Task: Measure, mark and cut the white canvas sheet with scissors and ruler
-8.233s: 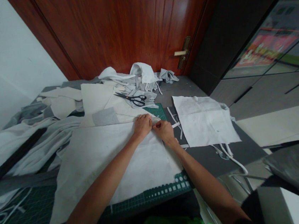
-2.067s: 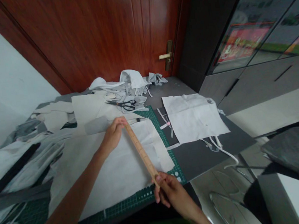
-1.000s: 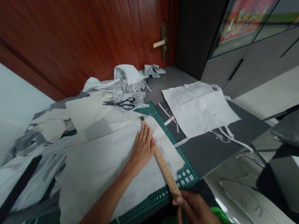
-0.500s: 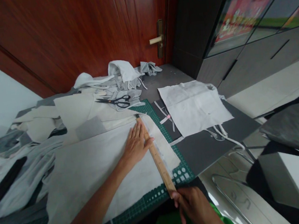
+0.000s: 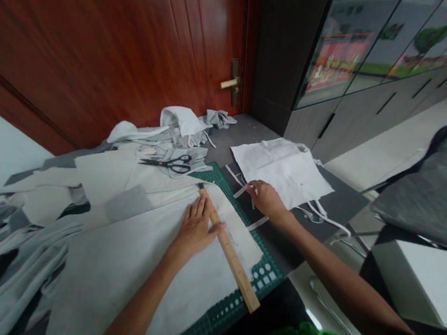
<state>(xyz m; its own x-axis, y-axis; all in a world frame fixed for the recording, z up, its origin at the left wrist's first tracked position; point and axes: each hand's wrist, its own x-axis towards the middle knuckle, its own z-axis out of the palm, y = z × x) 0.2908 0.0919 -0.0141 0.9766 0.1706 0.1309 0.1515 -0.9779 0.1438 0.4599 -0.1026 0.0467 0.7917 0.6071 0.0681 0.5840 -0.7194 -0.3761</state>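
Left hand (image 5: 196, 229) open and flat on pale cloth (image 5: 118, 269), fingers spread, thumb against wooden ruler (image 5: 229, 252). Ruler looks stiff and light; best pinned mid-length. Cloth soft, likely to shift. Right hand (image 5: 265, 200) curled at white strip (image 5: 241, 191), right of ruler; grip unclear. Green cutting mat (image 5: 264, 275) under ruler; scissors (image 5: 169, 165) beyond its far end.

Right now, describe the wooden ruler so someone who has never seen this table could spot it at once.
Start at the reddish wooden door, then drop to the green cutting mat on the table below it. On the pale cloth over that mat lies a long wooden ruler, the person's left hand pressed against its edge.
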